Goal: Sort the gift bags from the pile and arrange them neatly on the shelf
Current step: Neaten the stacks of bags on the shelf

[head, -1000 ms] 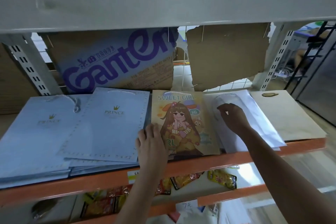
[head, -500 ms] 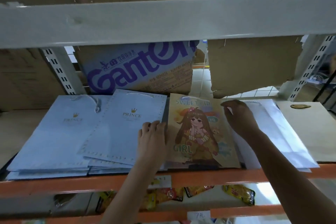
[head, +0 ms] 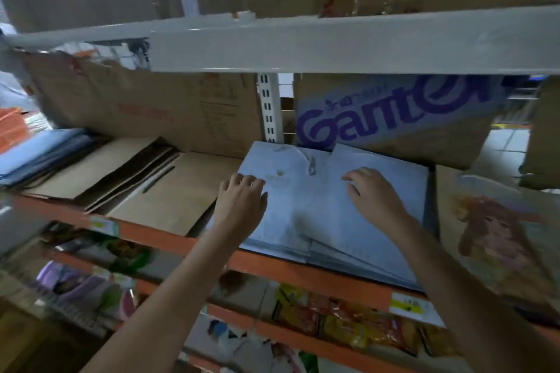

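Two stacks of pale blue gift bags (head: 327, 209) lie flat side by side on the orange-edged shelf (head: 303, 269), overlapping and not yet squared. Left hand (head: 242, 206) and right hand (head: 374, 194) press on them, fingers loosely spread. Brown paper bags (head: 127, 182) left and the cartoon-girl bag (head: 497, 239) right look placed; most sorting seems done

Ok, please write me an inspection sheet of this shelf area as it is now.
Surface: orange-edged shelf, stocked.
Job's things: pale blue gift bags in two flat overlapping stacks; cartoon girl bag to their right.
Clutter: flattened brown paper bags to their left; Ganten box behind.
Hands: left hand and right hand rest on the blue stacks, fingers spread.
Cables: nothing seen.
Surroundings: snack packets on the shelf below; image blurred.
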